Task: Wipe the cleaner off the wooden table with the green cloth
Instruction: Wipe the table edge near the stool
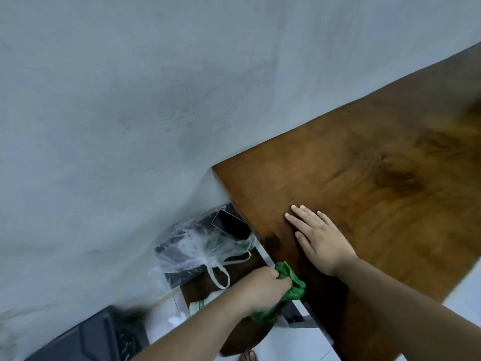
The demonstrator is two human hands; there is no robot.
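The brown wooden table [377,162] runs from the centre to the upper right, against a grey wall. My left hand [263,285] grips the bunched green cloth [292,285] at the table's near left edge; part of the cloth hangs below the edge. Flat on the tabletop just right of the cloth lies my right hand [317,238], fingers straight and spread, palm down. A dark wet-looking patch [272,242] marks the wood near the edge, left of my right hand.
Below the table's left edge sit a clear plastic bag [205,248], a dark phone [231,224] and a lower brown stool surface [242,332]. A black case [86,337] lies at the bottom left. The grey wall [130,100] borders the table's far side.
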